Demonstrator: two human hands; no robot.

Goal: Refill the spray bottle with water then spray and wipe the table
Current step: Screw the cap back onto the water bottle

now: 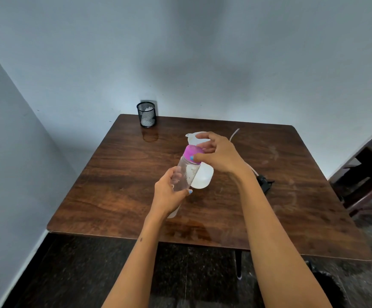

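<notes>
My left hand (168, 193) grips the lower part of a clear water bottle (186, 172), held tilted above the brown wooden table (118, 192). My right hand (218, 154) pinches the bottle's pink cap (190, 153) with thumb and fingers. Behind the bottle stands a white translucent spray bottle body (204, 178) with a white funnel (192, 137) on top of it. The black spray head (265, 183) with its thin white tube (234, 134) lies on the table to the right, partly hidden by my right forearm.
A black mesh cup (147, 114) holding something white stands at the table's back left corner by the wall. A white thing (173, 213) shows under my left wrist. Dark wooden furniture (371, 174) stands at the right. Walls close in behind and left.
</notes>
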